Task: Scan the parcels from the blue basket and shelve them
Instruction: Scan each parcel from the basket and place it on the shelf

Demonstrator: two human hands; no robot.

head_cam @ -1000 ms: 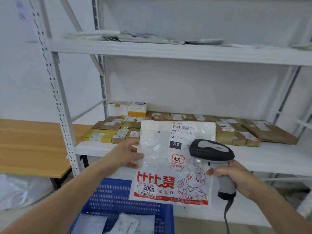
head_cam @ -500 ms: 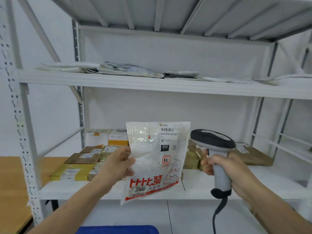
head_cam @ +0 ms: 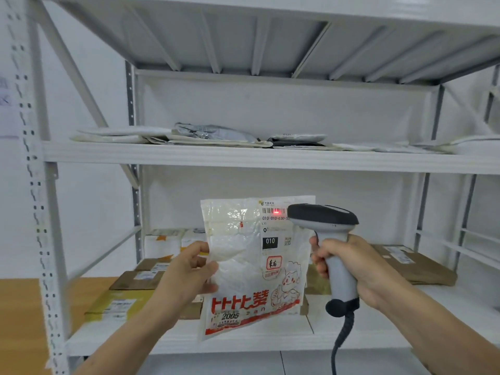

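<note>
My left hand (head_cam: 186,272) grips the left edge of a white plastic parcel bag (head_cam: 251,266) with red print and a shipping label, held upright in front of the rack. My right hand (head_cam: 349,263) holds a grey and black barcode scanner (head_cam: 324,231) by its handle, its head just right of the label. A red scan dot glows on the barcode (head_cam: 273,211) at the bag's top. The blue basket is out of view.
A white metal rack fills the view. Its upper shelf (head_cam: 270,158) carries flat grey and white mailers (head_cam: 213,136). The lower shelf (head_cam: 378,320) carries several brown and yellow boxes (head_cam: 121,301) behind the bag. A wooden table (head_cam: 19,320) stands at the left.
The view has tilted upward, so the basket dropped out of sight. The scanner head moved closer to the label and a red dot now shows on the barcode.
</note>
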